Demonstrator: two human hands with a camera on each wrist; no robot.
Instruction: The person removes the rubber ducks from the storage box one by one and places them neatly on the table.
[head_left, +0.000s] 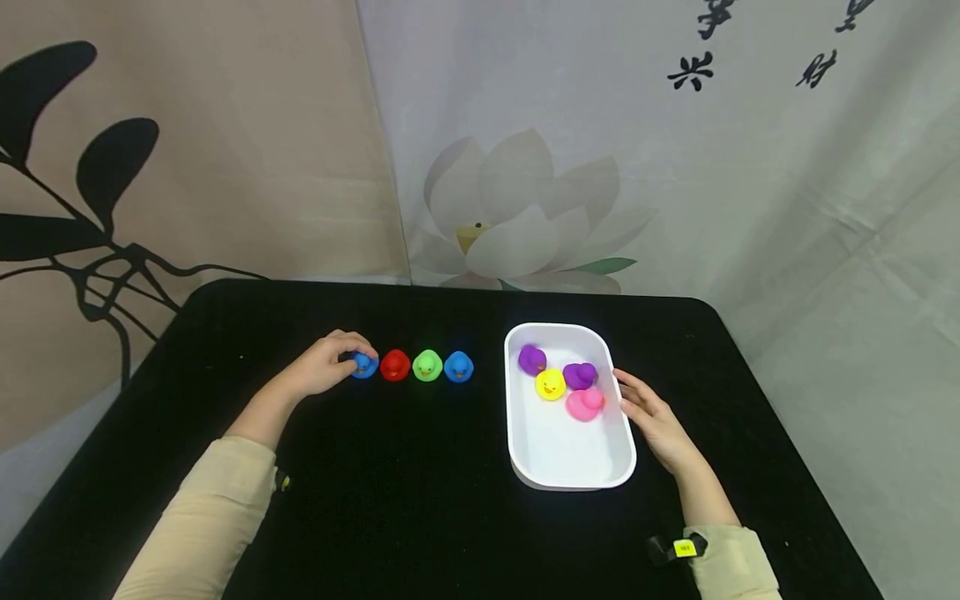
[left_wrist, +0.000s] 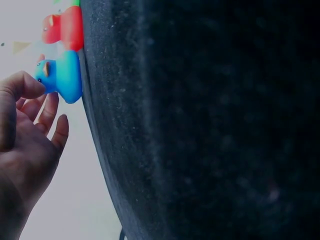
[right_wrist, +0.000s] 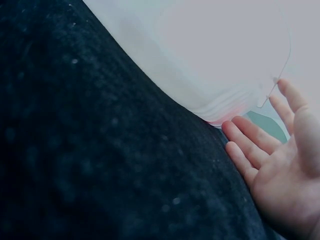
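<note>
My left hand (head_left: 330, 363) pinches a blue rubber duck (head_left: 364, 366) by the head, at the left end of a row on the black table. In the left wrist view the thumb lies against the head of this blue duck (left_wrist: 68, 77), and its base sits at the table surface. Beside it stand a red duck (head_left: 395, 365), a green duck (head_left: 427, 365) and a second blue duck (head_left: 459, 367). Fingers fairly straight, my right hand (head_left: 654, 417) rests at the right side of a white tray (head_left: 570, 462); the right wrist view shows its fingertips by the tray wall (right_wrist: 165, 75).
Inside the tray, toward its far half, lie two purple ducks (head_left: 532, 360), a yellow duck (head_left: 551, 384) and a pink duck (head_left: 585, 404). The black tabletop (head_left: 405, 500) has rounded far corners. Behind it hangs a printed cloth (head_left: 300, 167) with a lotus and dark leaves.
</note>
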